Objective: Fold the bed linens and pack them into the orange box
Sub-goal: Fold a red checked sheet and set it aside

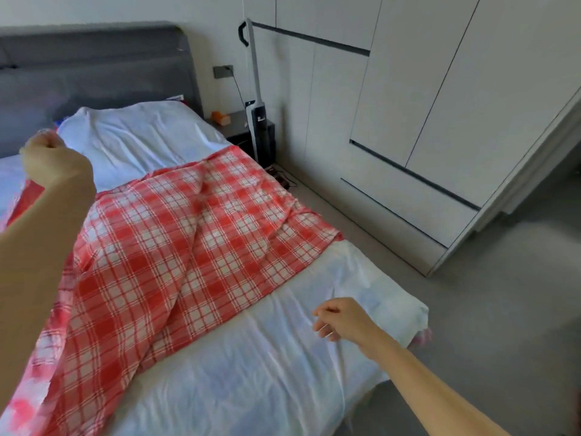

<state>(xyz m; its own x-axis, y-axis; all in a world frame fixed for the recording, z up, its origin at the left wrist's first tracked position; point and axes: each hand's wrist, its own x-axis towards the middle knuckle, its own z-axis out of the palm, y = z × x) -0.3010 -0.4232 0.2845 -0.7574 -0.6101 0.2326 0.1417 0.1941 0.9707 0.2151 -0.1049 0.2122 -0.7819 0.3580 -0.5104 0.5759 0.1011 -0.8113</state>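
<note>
Raised left hand (53,158): fingers curled, grip hidden. The red-and-white checked fabric sheet (195,234) rises beneath it, rest draped over white-sheeted bed (267,372). Empty right hand (342,319), loosely curled, hovers apart from it.

Red-and-white checked sheet (176,234); white bedsheet (283,357); grey headboard (94,67).

The red checked sheet (176,247) runs off the left and bottom edges, blurred there. The left hand (53,158) is smeared, so whether its curled fingers pinch cloth is unclear
</note>
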